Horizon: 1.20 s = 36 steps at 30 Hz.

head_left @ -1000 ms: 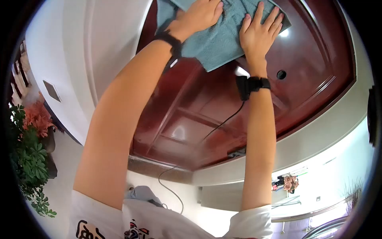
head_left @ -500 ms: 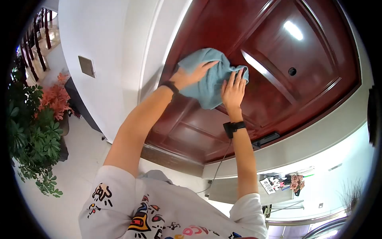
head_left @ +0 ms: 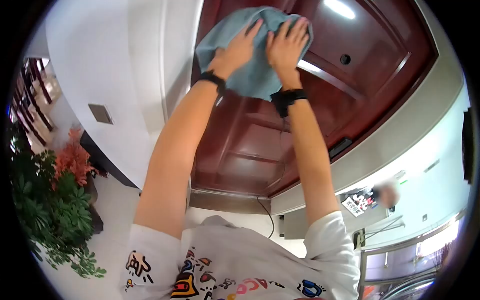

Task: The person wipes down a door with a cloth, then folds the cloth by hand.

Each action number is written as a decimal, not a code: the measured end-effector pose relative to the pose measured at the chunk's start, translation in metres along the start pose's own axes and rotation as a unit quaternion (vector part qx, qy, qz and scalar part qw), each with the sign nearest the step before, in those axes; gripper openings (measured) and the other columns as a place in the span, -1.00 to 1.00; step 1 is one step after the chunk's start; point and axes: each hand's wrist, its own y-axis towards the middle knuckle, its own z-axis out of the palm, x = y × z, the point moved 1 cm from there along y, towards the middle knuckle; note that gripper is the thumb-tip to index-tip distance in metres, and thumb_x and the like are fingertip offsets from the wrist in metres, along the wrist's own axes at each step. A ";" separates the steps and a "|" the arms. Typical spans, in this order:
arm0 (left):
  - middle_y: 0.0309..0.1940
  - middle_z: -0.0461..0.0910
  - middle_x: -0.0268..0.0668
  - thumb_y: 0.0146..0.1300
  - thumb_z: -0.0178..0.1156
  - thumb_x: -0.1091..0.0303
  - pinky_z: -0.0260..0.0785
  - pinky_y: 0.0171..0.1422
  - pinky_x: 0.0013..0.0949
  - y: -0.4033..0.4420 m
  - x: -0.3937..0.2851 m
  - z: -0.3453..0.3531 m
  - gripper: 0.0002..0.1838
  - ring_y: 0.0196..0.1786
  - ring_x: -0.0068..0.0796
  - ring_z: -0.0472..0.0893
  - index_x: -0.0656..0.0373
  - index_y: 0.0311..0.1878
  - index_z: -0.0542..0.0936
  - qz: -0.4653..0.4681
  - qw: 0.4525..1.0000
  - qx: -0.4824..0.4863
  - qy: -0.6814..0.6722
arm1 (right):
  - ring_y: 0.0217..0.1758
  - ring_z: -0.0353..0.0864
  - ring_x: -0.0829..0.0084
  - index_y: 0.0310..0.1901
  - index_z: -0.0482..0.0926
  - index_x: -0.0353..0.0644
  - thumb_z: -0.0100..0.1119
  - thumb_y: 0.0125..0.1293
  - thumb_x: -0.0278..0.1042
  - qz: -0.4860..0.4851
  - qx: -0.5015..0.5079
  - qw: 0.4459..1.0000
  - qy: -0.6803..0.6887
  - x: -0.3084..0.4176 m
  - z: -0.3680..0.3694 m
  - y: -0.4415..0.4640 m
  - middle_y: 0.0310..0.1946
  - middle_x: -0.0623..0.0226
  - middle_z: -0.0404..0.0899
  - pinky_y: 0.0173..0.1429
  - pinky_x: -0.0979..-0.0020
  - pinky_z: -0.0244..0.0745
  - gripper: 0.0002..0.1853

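A teal cloth [head_left: 257, 75] is spread against a dark red panelled door [head_left: 260, 135], high up near its left edge. My left hand [head_left: 239, 52] lies on the left part of the cloth, fingers stretched out and slightly blurred. On the cloth's right part, my right hand [head_left: 286, 50] presses flat with its fingers spread. Both palms face the door, and what is under them is hidden. Around my left wrist is a black band [head_left: 214, 80]. My right wrist carries a black strap with a small box [head_left: 287, 100], from which a thin cable hangs down.
A dark door handle [head_left: 340, 148] sticks out at the lower right of the door, with a round hole [head_left: 345, 59] higher up. A white wall with a switch [head_left: 101, 114] and leafy plants [head_left: 55, 205] stand left. A grey cabinet [head_left: 297, 223] is at lower right.
Both hands and the cloth have moved upward on the door, and my arms are stretched further. The camera view has shifted too. My hands stay on the cloth.
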 end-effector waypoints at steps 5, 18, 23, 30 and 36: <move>0.58 0.11 -0.01 0.27 0.13 0.53 0.21 0.54 0.06 -0.100 0.003 0.005 -0.21 0.42 0.23 0.36 0.00 0.59 0.20 -0.144 0.975 0.166 0.038 | 0.41 0.33 -0.07 0.17 0.50 -0.32 0.12 0.38 -0.08 -0.001 0.126 0.987 0.102 0.038 0.024 -0.115 0.54 -0.18 0.14 0.51 -0.08 0.14 -0.50; 0.60 0.08 -0.06 0.16 0.14 0.53 0.00 0.67 -0.06 -0.037 -0.015 -0.034 -0.26 0.62 0.00 0.08 0.44 0.47 0.24 0.054 0.968 0.024 0.243 | 0.33 0.46 0.14 0.28 0.46 -0.40 0.04 0.30 -0.39 -0.161 0.001 0.986 0.032 -0.030 -0.024 -0.043 0.47 0.03 0.32 0.46 0.18 0.35 -0.48; 0.60 0.09 -0.06 0.25 0.12 0.42 0.00 0.65 0.00 0.029 -0.021 -0.036 -0.31 0.63 -0.04 0.08 0.40 0.47 0.27 0.112 0.960 -0.027 0.254 | 0.41 0.42 0.11 0.27 0.48 -0.41 0.10 0.41 -0.27 -0.138 -0.034 0.986 -0.083 -0.077 -0.032 0.021 0.43 0.03 0.36 0.48 0.17 0.34 -0.51; 0.62 0.02 0.06 0.41 0.06 0.28 -0.10 0.62 0.22 0.021 -0.029 0.008 -0.40 0.63 0.23 0.01 0.10 0.51 0.32 0.050 0.953 -0.100 0.280 | 0.58 0.09 -0.19 0.42 0.32 -0.39 0.09 0.40 0.21 0.060 0.006 0.997 -0.057 -0.087 -0.032 -0.045 0.53 -0.26 0.09 0.52 -0.19 0.06 -0.18; 0.62 0.04 0.08 0.36 0.13 0.22 -0.12 0.60 0.31 -0.120 -0.010 0.095 -0.44 0.63 0.27 -0.01 0.20 0.40 0.43 0.082 0.966 0.020 0.244 | 0.64 -0.10 -0.26 0.37 0.34 -0.40 0.14 0.38 0.04 0.108 0.156 0.981 0.034 -0.038 -0.014 -0.214 0.57 -0.31 -0.07 0.64 -0.17 -0.13 -0.28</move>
